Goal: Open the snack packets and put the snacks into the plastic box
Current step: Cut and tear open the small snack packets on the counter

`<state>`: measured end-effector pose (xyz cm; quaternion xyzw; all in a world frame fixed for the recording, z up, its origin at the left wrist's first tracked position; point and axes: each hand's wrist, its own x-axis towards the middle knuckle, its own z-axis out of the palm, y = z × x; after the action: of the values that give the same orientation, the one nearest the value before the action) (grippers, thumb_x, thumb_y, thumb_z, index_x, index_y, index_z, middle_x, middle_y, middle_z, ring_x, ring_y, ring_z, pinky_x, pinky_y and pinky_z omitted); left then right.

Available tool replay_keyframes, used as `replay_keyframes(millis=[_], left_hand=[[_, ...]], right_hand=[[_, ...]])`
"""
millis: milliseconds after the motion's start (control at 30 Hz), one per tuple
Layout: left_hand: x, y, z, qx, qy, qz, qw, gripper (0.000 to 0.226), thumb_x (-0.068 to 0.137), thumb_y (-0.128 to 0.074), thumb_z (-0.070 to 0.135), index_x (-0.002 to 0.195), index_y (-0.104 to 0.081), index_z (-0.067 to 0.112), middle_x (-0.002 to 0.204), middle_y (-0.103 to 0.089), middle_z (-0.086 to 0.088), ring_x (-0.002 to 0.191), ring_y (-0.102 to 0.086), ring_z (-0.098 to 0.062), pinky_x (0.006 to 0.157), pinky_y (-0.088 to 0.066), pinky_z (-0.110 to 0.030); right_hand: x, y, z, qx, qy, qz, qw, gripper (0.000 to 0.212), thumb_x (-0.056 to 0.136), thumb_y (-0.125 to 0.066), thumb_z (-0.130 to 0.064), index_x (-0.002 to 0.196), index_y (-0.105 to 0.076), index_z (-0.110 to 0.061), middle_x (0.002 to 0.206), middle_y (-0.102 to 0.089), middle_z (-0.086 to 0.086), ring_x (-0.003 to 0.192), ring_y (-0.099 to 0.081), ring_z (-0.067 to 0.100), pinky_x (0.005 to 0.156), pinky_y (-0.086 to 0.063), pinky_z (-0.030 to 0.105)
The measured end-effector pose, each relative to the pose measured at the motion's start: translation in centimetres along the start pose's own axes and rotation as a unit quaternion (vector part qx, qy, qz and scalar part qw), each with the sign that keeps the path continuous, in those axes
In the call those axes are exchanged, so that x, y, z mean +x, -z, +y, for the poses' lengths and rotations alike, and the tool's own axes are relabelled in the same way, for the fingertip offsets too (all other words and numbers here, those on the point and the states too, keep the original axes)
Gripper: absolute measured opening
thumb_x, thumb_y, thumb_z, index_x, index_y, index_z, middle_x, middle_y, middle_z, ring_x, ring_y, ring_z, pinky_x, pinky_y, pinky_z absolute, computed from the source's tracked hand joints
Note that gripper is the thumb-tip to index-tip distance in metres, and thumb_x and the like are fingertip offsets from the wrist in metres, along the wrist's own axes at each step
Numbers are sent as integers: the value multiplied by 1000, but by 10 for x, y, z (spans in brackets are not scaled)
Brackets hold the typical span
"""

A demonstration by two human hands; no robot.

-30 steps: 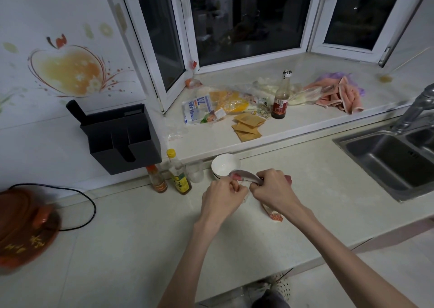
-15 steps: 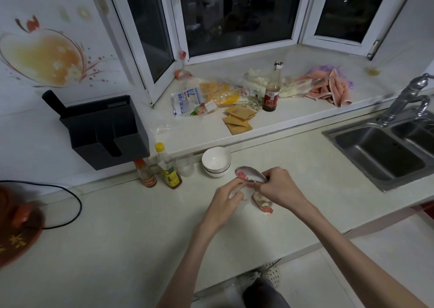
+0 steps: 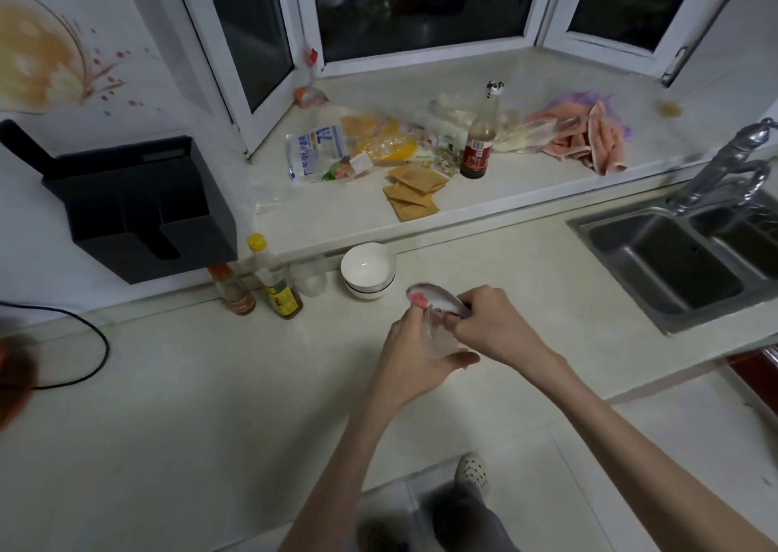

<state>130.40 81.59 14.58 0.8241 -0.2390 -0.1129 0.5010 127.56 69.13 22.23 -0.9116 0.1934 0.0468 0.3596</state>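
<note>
Packet (image 3: 435, 301), silvery with a pink end, is held just above the worktop (image 3: 210, 383), in front of the white bowls (image 3: 369, 269). The right hand (image 3: 490, 326) has its grip closed round the packet's right end, fingers curled over it. The left hand (image 3: 414, 356) meets it from the left: its fingertips pinch the pink end, while its thumb stretches out below. Between the two hands sits something clear and pale; whether it is the plastic box cannot be told.

Behind the bowls, along the worktop's back edge, stand a small clear cup (image 3: 311, 278) and two bottles (image 3: 275, 278). A black holder (image 3: 139, 210) hangs on the wall above them. On the window ledge (image 3: 526, 181) lie more bags (image 3: 337, 151), flat tan sachets (image 3: 414, 191), a dark sauce bottle (image 3: 480, 139) and a pink cloth (image 3: 589, 139). The sink (image 3: 673, 257) is at the right.
</note>
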Motion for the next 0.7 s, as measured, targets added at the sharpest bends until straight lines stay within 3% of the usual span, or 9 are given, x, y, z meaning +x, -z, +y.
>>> replay_keyframes(millis=[67,200,333,433,533,600,700], left_hand=[[6,-7,-2,16,1,22,1000,64,49,-83,52,103,-48,48,95,-62,29,87,-61,7,67,-47,-11],[17,-24,-11,-52,67,39,996,48,54,-74,45,97,-57,34,88,-69,19,82,-66,2,67,-51,-21],[27,-35,-13,-101,76,15,992,27,64,-74,42,85,-60,32,78,-69,18,63,-67,4,50,-43,-4],[37,-46,-26,-133,101,16,986,23,73,-77,29,90,-61,30,81,-70,9,66,-68,-1,54,-49,-11],[45,-56,-49,-86,151,51,984,29,68,-78,44,86,-58,33,80,-68,14,71,-65,-2,63,-53,-26],[47,-64,-65,-75,179,79,978,33,62,-76,53,81,-57,34,76,-66,17,72,-63,-2,70,-52,-30],[49,-76,-83,-52,223,104,968,39,57,-73,59,73,-57,27,69,-64,16,64,-60,-1,66,-49,-30]], right_hand=[[6,0,0,-26,10,-15,999,38,79,-61,-28,48,-45,-14,47,-46,2,40,-43,13,31,-27,12],[22,7,10,-47,13,-36,998,33,76,-62,-27,51,-50,-10,48,-51,4,40,-48,16,32,-28,16],[39,24,27,-60,21,-99,993,25,73,-59,-23,53,-52,-11,49,-50,1,43,-44,15,38,-30,22],[57,42,40,-63,52,-125,989,15,80,-53,-17,79,-61,-5,61,-55,4,56,-50,21,49,-35,29],[79,60,59,-116,77,-129,982,16,89,-47,-11,104,-45,-10,71,-53,4,63,-51,21,52,-34,29],[93,70,70,-170,62,-156,971,18,88,-46,-8,105,-41,-8,78,-54,8,68,-53,23,53,-36,30],[111,72,75,-270,56,-207,939,18,86,-45,-7,103,-50,-5,99,-57,15,79,-54,27,63,-39,30]])
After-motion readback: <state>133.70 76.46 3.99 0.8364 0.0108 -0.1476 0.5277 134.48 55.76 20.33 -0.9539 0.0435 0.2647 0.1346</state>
